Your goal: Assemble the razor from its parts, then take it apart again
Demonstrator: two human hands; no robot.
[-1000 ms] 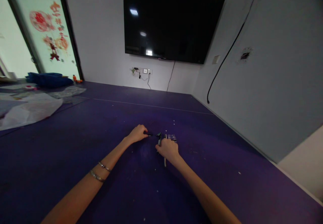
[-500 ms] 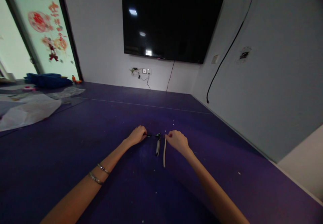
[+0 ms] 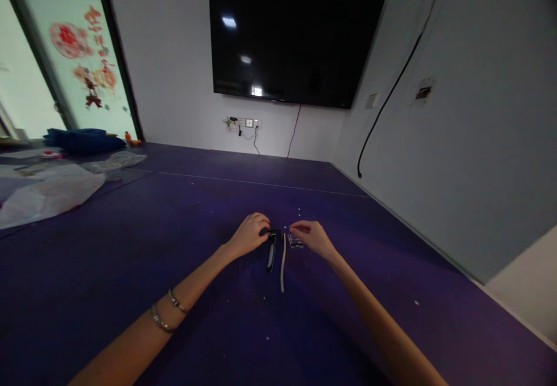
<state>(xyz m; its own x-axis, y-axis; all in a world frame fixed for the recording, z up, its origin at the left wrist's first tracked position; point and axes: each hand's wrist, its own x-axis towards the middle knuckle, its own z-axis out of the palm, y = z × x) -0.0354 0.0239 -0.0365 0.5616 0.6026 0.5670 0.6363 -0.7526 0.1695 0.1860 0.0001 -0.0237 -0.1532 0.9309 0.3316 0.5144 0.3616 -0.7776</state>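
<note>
My left hand (image 3: 251,235) is closed, its fingertips on a small thin black piece (image 3: 274,233) at the top of a narrow black item with a grey strip (image 3: 271,256). I cannot make out what kind of thing that is, or whether the two are joined. My right hand (image 3: 314,237) is pinched just above a small clear, dark-patterned piece (image 3: 296,241); anything between the fingertips is too small to see. A slim cream-coloured strip (image 3: 282,267) lies lengthwise on the purple surface (image 3: 209,328), between the black item and my right hand.
Pale specks dot the surface around my hands. At the far left lie a white plastic sheet (image 3: 56,197), a clear bag (image 3: 115,161) and a folded blue cloth (image 3: 85,141). A television (image 3: 296,40) hangs on the far wall. A black cable (image 3: 389,93) dangles along the right wall.
My left hand has moved right, bringing the small black piece to the black item's top. My right hand has shifted right, off the cream strip's upper end; the patterned piece now shows beneath it.
</note>
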